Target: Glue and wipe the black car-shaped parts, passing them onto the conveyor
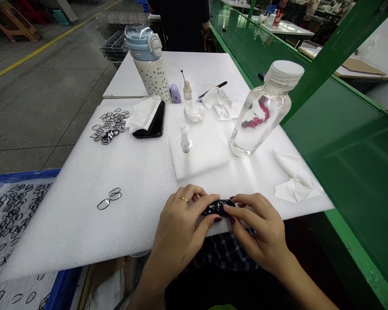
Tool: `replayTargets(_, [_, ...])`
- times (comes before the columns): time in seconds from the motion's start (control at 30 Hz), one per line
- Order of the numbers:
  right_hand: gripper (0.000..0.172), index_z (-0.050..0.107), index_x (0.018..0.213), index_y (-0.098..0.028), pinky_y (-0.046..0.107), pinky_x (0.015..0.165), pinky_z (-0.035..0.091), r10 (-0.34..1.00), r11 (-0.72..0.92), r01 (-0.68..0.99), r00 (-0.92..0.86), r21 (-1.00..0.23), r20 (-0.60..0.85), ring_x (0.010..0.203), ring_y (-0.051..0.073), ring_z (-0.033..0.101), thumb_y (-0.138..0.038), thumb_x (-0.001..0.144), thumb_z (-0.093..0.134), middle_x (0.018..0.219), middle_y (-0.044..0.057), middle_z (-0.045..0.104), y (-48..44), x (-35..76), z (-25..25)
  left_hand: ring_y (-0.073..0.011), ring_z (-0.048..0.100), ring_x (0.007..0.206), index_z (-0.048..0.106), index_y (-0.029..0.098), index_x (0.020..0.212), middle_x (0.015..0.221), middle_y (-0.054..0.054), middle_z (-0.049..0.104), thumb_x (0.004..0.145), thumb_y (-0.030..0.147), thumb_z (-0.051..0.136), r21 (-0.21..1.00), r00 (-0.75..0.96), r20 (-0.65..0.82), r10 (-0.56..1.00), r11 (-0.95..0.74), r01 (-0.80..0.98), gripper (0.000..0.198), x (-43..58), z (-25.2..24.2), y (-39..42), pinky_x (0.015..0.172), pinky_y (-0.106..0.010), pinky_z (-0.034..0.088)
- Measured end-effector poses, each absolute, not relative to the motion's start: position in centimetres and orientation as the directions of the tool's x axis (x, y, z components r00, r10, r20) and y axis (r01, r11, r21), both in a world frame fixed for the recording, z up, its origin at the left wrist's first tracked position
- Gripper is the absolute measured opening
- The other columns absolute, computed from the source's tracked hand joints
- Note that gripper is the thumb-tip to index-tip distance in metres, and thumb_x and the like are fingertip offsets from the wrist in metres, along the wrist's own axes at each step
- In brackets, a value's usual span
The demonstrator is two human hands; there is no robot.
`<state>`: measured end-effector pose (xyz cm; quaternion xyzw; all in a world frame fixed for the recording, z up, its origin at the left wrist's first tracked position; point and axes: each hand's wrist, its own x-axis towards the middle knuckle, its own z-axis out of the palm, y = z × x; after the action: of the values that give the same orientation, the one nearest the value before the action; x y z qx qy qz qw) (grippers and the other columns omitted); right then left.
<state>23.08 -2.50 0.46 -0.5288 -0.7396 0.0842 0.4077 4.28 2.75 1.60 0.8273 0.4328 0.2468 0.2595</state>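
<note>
Between both hands, at the near edge of the white foam sheet (142, 163), is a small glossy black part (217, 208); its exact kind I cannot make out. My left hand (181, 224), with a ring on one finger, grips its left end between thumb and fingers. Closed on its right end is my right hand (261, 228), one fingertip pressing on the top face. Two thin black oval rings (109, 199) lie on the foam to the left. Farther back is a pile of similar rings (109, 125).
A transparent bottle (261, 112) stands at right, near a white cloth (297, 183). Behind are a small syringe-like tube (185, 140), a phone (153, 125), a dotted tumbler (151, 73), a little glass vial (187, 91) and tweezers (211, 90). Many rings fill a blue-edged tray (13, 219).
</note>
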Motion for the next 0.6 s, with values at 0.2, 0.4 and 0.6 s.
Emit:
replayTargets(0.2, [0.027,0.065,0.113,-0.024,0.031,0.075,0.052,0.946,0.291,0.526,-0.034,-0.799,0.322,0.09,0.016,0.062,-0.014,0.092,0.052,0.101,0.003,0.068,-2.2,23.9,1.5,-0.0213,0.053,0.093,0.062,0.027,0.118,0.104,-0.003,0.057,0.094,0.029,0.051,0.632,0.494,0.156,0.855,-0.471,0.615,0.026,4.5,1.9,2.8,0.081,-0.04,0.045])
replayTargets(0.4, [0.022,0.065,0.106,-0.023,0.031,0.078,0.051,0.938,0.264,0.573,0.036,-0.776,0.345,0.092,0.017,0.061,-0.013,0.089,0.055,0.099,0.003,0.067,-2.1,23.1,1.1,-0.0219,0.053,0.091,0.063,0.026,0.118,0.103,-0.004,0.058,0.096,0.031,0.046,0.624,0.481,0.151,0.863,-0.461,0.631,0.028,4.7,1.8,2.8,0.079,-0.041,0.045])
replayTargets(0.6, [0.042,0.052,0.13,-0.022,0.039,0.084,0.048,0.942,0.299,0.643,-0.079,-0.705,0.327,0.1,0.021,0.055,-0.016,0.088,0.057,0.111,0.005,0.064,-2.0,22.6,0.8,-0.0223,0.053,0.096,0.059,0.029,0.12,0.105,-0.003,0.057,0.093,0.025,0.052,0.627,0.504,0.154,0.85,-0.478,0.615,0.028,4.3,1.7,2.7,0.083,-0.041,0.047])
